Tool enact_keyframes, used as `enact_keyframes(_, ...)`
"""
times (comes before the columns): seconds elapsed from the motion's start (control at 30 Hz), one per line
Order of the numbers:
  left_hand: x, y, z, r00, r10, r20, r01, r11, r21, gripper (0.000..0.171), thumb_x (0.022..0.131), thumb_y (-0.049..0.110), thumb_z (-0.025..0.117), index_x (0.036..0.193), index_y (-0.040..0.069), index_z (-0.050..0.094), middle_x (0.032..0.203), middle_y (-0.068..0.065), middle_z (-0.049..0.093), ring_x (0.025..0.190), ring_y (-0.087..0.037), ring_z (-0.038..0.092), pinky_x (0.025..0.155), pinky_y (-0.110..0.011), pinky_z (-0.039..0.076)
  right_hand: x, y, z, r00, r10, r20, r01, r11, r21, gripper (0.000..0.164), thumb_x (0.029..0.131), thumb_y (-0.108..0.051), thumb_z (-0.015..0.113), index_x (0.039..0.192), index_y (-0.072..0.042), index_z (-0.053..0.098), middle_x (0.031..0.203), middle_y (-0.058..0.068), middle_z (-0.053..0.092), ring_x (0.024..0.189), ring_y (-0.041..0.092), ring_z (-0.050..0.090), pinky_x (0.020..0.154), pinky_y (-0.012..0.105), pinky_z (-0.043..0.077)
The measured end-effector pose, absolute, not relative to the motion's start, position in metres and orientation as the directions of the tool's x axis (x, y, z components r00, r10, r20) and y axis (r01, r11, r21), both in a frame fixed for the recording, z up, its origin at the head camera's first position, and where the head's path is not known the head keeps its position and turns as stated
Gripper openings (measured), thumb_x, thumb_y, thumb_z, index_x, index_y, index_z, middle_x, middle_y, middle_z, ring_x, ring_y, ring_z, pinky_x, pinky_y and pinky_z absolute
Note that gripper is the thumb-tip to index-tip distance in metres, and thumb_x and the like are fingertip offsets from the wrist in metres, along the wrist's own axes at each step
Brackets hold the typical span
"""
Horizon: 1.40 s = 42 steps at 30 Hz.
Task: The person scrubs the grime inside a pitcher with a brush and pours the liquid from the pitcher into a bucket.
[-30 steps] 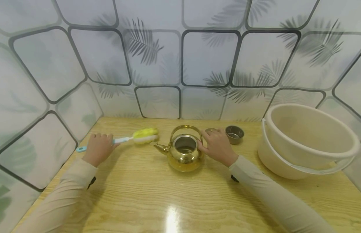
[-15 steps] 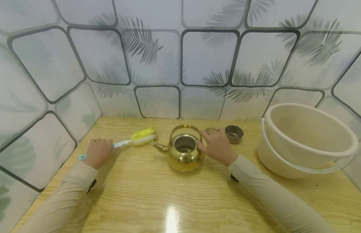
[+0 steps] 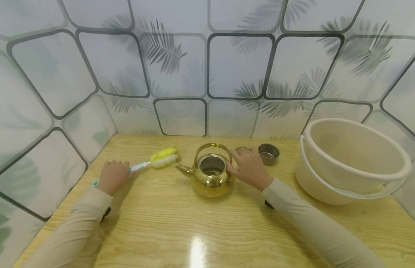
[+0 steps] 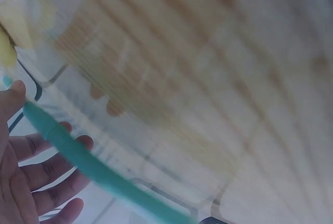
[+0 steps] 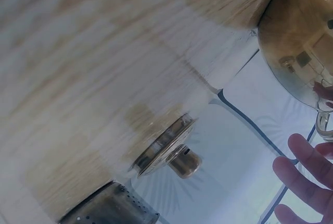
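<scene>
My left hand (image 3: 114,177) holds a cleaning brush by its long light-blue handle (image 4: 96,166), the thumb and fingers on either side of it in the left wrist view. The yellow-and-white sponge head (image 3: 164,157) points right, close to the spout of a gold teapot (image 3: 212,184). This teapot stands lidless at mid-table, its grey inside showing and its hoop handle (image 3: 213,145) upright. At the hoop's right foot, my right hand (image 3: 249,168) grips the teapot, thumb near the opening's rim. In the right wrist view, only some of that hand's fingers (image 5: 299,179) show.
Behind my right hand lies the teapot lid (image 5: 164,146) with its knob, partly hidden in the head view. Beside it sits a perforated metal strainer (image 3: 269,154). A large cream bucket (image 3: 354,156) stands at the right. Patterned walls (image 3: 180,67) border the wooden table (image 3: 160,223).
The brush handle's end has dipped slightly toward me, and the sponge head has shifted a little left. The teapot and my right hand hold their place.
</scene>
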<state>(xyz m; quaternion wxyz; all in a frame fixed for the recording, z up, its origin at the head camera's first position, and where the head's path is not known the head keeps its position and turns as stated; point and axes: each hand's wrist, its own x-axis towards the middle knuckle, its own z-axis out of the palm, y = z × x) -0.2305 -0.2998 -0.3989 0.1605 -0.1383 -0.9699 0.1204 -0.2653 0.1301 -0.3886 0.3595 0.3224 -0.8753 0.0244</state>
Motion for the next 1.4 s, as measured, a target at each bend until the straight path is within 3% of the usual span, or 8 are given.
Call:
enact_keyframes(0.4,-0.229,-0.296,-0.396,-0.877,0.326,0.353,0.234,0.932,-0.278,0.042,0.081,0.037,0.069,0.072,0.0,0.051,0.057,-0.013,0.052,0.052,-0.028,0.051,0.05,-0.039,0.041,-0.266,0.131,-0.389,-0.52,-0.546,0.656,-0.584,0.788,0.193,0.035,0.084,-0.034,0.056,0.107,-0.009,0.064,0.069,0.004,0.068,0.062,0.022,0.062,0.066,0.042,0.046)
enact_keyframes(0.67,-0.234,-0.298,-0.4,-0.839,0.354,0.414,0.247,0.925,-0.289,0.045,0.08,0.037,0.071,0.088,-0.005,0.056,0.066,-0.016,0.054,0.057,-0.03,0.054,0.048,-0.037,0.042,-0.266,0.13,-0.389,-0.522,-0.547,0.654,-0.579,0.791,0.198,0.035,0.084,-0.035,0.058,0.108,-0.01,0.064,0.069,0.004,0.068,0.063,0.022,0.062,0.067,0.043,0.047)
enact_keyframes(0.9,-0.236,-0.295,-0.399,-0.803,0.369,0.468,0.292,0.928,-0.23,0.047,0.078,0.034,0.073,0.097,-0.006,0.055,0.07,-0.015,0.049,0.056,-0.025,0.048,0.047,-0.035,0.04,-0.266,0.13,-0.389,-0.528,-0.547,0.649,-0.578,0.792,0.197,0.035,0.084,-0.035,0.057,0.107,-0.01,0.064,0.07,0.004,0.068,0.063,0.022,0.063,0.067,0.042,0.047)
enact_keyframes(1.13,-0.242,-0.284,-0.394,-0.766,0.378,0.52,0.344,0.924,-0.165,0.045,0.079,0.029,0.072,0.104,-0.004,0.056,0.087,-0.021,0.058,0.072,-0.033,0.058,0.06,-0.044,0.05,-0.266,0.13,-0.389,-0.53,-0.544,0.651,-0.58,0.792,0.19,0.033,0.084,-0.034,0.058,0.106,-0.01,0.063,0.071,0.004,0.069,0.064,0.022,0.063,0.068,0.042,0.046)
enact_keyframes(1.4,-0.241,-0.26,-0.381,-0.679,0.405,0.612,0.408,0.901,-0.144,0.034,0.076,0.019,0.068,0.101,-0.002,0.06,0.088,-0.019,0.06,0.074,-0.034,0.058,0.066,-0.047,0.049,-0.265,0.13,-0.388,-0.53,-0.546,0.649,-0.579,0.792,0.193,0.033,0.084,-0.035,0.058,0.105,-0.01,0.064,0.071,0.004,0.068,0.062,0.022,0.062,0.067,0.042,0.047)
